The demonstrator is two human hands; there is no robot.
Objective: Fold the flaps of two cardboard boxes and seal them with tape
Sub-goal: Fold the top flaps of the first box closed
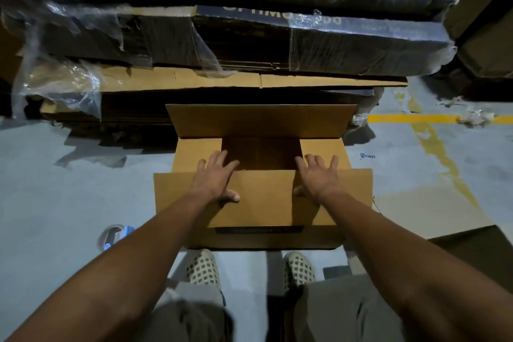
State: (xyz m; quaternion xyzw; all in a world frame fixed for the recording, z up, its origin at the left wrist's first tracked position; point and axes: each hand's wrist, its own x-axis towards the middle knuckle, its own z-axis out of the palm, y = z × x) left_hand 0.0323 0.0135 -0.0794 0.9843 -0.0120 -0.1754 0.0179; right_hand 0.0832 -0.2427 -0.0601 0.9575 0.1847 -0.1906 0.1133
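grey floor (69,175), yellow line (410,118), cardboard box (263,197)

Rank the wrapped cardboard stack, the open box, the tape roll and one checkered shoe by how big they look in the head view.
1. Wrapped cardboard stack
2. Open cardboard box
3. Checkered shoe and tape roll: look alike, and the roll is partly hidden by an arm, so unranked.
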